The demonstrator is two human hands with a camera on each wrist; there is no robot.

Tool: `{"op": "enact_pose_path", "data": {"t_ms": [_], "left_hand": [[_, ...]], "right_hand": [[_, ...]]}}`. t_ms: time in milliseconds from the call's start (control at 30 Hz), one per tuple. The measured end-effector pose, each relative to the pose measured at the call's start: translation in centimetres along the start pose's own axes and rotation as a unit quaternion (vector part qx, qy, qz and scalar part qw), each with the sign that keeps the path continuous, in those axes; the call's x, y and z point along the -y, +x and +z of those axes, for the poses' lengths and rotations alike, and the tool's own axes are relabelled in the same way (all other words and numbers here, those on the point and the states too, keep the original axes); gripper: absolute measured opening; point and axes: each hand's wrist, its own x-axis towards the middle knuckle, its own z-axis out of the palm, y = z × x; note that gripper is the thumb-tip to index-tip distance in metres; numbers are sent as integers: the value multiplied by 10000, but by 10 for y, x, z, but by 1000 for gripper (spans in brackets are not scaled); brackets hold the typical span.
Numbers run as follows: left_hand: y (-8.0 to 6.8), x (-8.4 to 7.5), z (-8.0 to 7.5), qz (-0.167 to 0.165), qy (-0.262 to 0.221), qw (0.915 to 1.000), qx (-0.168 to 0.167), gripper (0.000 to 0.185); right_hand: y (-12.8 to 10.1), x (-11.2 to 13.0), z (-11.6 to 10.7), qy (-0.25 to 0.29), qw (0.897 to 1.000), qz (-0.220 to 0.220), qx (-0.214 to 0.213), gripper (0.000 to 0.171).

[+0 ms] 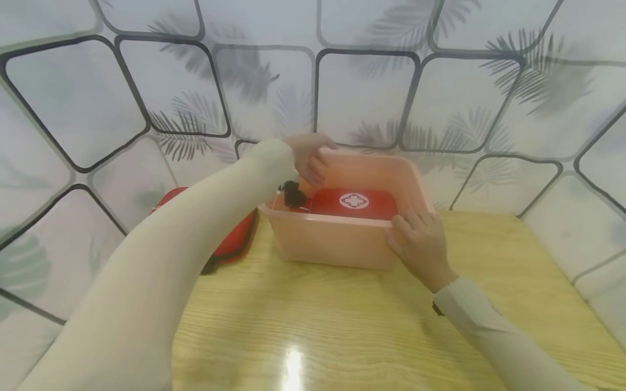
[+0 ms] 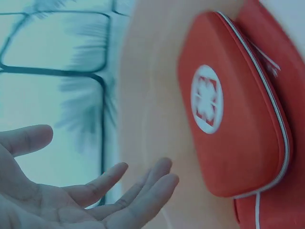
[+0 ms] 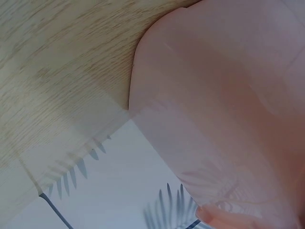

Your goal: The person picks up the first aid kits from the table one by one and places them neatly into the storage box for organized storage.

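- A second red case (image 1: 235, 239) lies at the counter's left edge, just beside the bin and partly hidden behind the left sleeve.
- The left hand (image 1: 309, 157) hangs over the left rear part of the pink plastic bin (image 1: 337, 244); in the left wrist view its palm faces up, fingers (image 2: 143, 191) spread and relaxed, gripping nothing.
- A small black object (image 1: 293, 194) sits at the left inner wall of the bin, below that hand; what it is cannot be told.
- The bin stands on the wooden counter (image 1: 342, 326) near its far edge, against the leaf-patterned wall covering (image 1: 362, 92).
- A red first-aid case (image 1: 353, 202) with a white cross badge lies flat on the bin's floor, well inside its walls; the left wrist view shows it (image 2: 228, 119) close by the open fingers, not touched.
- The right hand (image 1: 419, 244) rests on the near right corner of the bin, fingers laid over the rim and the front wall, lightly bent round the edge.
- The right wrist view shows only the bin's rounded corner (image 3: 214, 119) on the counter (image 3: 62, 67).
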Motion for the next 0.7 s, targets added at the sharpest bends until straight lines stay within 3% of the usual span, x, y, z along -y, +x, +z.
{"op": "enact_pose_path", "data": {"t_ms": [300, 433, 700], "left_hand": [[-44, 17, 2, 1030, 604, 9928, -17, 53], [-52, 24, -2, 1181, 703, 9905, -79, 50], [-60, 41, -14, 1250, 682, 9897, -123, 49]], "right_hand": [[2, 1, -4, 3, 9997, 1, 224, 22], [4, 3, -11, -180, 9989, -22, 423, 24], [8, 9, -18, -611, 9971, -330, 321, 38]]}}
